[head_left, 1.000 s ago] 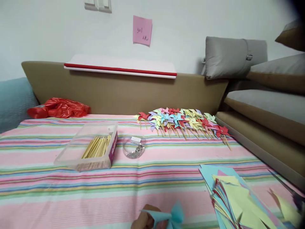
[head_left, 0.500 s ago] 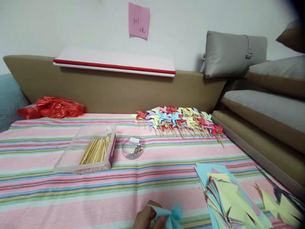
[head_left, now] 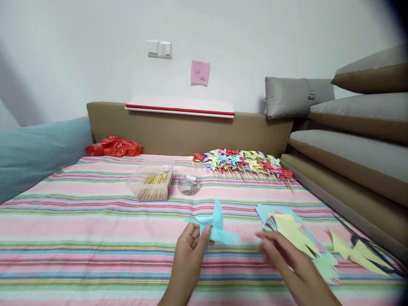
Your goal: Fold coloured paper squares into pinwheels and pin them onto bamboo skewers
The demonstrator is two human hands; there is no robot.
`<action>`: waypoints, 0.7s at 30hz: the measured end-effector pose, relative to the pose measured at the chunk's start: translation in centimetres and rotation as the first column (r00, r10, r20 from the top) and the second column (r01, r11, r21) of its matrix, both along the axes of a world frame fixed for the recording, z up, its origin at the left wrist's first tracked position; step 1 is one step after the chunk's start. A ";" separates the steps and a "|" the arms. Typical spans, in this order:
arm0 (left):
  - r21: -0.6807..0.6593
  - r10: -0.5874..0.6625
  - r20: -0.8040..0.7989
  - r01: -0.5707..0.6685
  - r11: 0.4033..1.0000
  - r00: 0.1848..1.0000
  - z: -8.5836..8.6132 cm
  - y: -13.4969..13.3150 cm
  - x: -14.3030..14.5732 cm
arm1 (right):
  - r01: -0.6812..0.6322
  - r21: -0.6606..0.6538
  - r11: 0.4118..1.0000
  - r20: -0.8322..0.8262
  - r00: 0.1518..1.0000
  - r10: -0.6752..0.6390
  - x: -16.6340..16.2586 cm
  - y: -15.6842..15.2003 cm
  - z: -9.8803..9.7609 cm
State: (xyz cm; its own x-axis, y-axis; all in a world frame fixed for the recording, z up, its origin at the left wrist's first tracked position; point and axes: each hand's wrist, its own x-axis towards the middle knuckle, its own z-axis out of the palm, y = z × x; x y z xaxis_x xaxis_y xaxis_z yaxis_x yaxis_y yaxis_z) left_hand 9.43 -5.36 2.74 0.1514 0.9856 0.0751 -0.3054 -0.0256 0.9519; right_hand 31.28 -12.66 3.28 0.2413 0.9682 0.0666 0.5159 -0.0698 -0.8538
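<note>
My left hand point(head_left: 192, 242) pinches a light blue paper pinwheel point(head_left: 217, 223) near its centre, thumb in front. Its blades spread up, left and right; no stick shows on it. To the right, my right hand point(head_left: 287, 255) is apart from the pinwheel, slightly blurred, with fingers stretched out and nothing seen in them. Beyond that hand lies a stack of cut coloured paper point(head_left: 295, 229), partly covered by it. A clear plastic box point(head_left: 134, 182) of thin wooden sticks point(head_left: 156, 185) stands farther off, beside a round clear dish point(head_left: 181, 187) of small metal pieces point(head_left: 192, 189).
Many finished pinwheels point(head_left: 236, 161) on sticks lie at the back of the striped cloth point(head_left: 105, 242). Scissors point(head_left: 360, 240) and a cut yellow sheet point(head_left: 346, 248) are at the right. Stacked cushions point(head_left: 353, 148) border that side. A red plastic bag point(head_left: 117, 146) lies back left.
The view has tilted up and swung left. My left hand and the blue pinwheel now show more fully, with its blades spread. My right hand now shows apart on the right.
</note>
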 end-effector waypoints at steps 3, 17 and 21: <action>0.048 0.008 -0.019 -0.007 0.999 1.000 0.4 0.2 -0.2 | -0.180 0.066 0.981 -0.172 0.967 0.189 -3.7 3.4 2.7; 0.163 0.020 -0.280 0.027 0.986 0.960 0.0 2.9 -1.4 | -0.277 0.202 0.939 -0.195 0.928 0.316 -6.8 7.8 3.3; 0.137 0.027 -0.257 0.008 0.991 0.966 0.2 1.9 -1.9 | -0.316 0.185 0.930 -0.135 0.930 0.343 -7.3 7.3 3.4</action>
